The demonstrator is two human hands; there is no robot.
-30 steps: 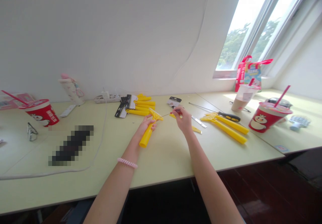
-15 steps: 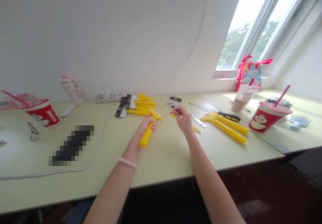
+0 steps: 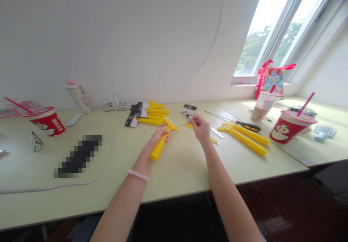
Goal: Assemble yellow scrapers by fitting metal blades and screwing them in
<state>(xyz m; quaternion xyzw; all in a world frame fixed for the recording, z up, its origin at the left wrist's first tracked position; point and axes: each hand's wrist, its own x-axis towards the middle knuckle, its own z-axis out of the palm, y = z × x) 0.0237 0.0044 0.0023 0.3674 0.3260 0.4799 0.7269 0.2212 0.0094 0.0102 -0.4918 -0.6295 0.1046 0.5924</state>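
Observation:
My left hand (image 3: 160,136) is closed round a yellow scraper (image 3: 158,147), whose wide head points up and away. In my right hand (image 3: 200,126) is a small screwdriver (image 3: 196,121), its thin shaft reaching left to the scraper's head. Whether the tip sits in a screw is too small to tell. Beyond my right hand lies a black and white card (image 3: 188,109). Just right of that hand are a metal blade (image 3: 217,132) and a small yellow piece (image 3: 214,141), both flat on the table.
Several yellow scrapers with black cards (image 3: 157,112) lie behind my left hand. Two yellow scrapers (image 3: 248,140) and a long black-handled screwdriver (image 3: 248,125) lie to the right. Red cups (image 3: 284,129) stand at both sides; a white cable (image 3: 104,166) crosses the left.
The scraper's head and my right hand have shifted slightly to the right in the picture. Both hands keep their hold, and the screwdriver shaft still reaches the scraper's head.

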